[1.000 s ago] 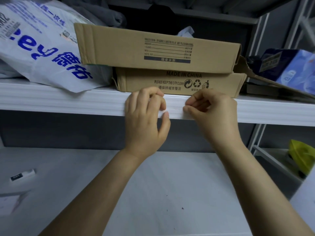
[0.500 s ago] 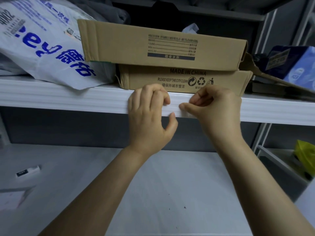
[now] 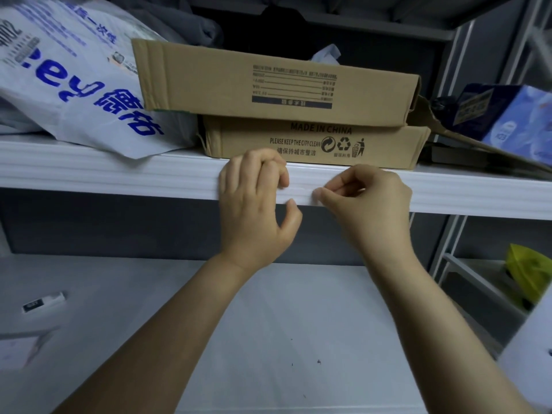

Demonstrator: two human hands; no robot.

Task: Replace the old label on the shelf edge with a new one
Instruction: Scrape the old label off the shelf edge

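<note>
The white shelf edge (image 3: 119,177) runs across the view at mid height. A white label (image 3: 300,192) lies on it between my hands and is hard to tell from the edge. My left hand (image 3: 254,210) has its curled fingertips on the label's left end, with the thumb at the edge's lower rim. My right hand (image 3: 370,204) pinches the label's right end, its index fingertip on the edge front and its other fingers curled.
Two stacked cardboard boxes (image 3: 283,91) sit on the shelf just above my hands. A white plastic bag with blue print (image 3: 68,85) lies to their left, a blue package (image 3: 507,112) to the right. On the lower shelf (image 3: 283,324) lies a small white item (image 3: 44,301). A yellow object (image 3: 528,273) is at lower right.
The view has shifted slightly. My left thumb has come away from the fingers and now sits at the edge's lower rim. My right hand stays at the label's right end.
</note>
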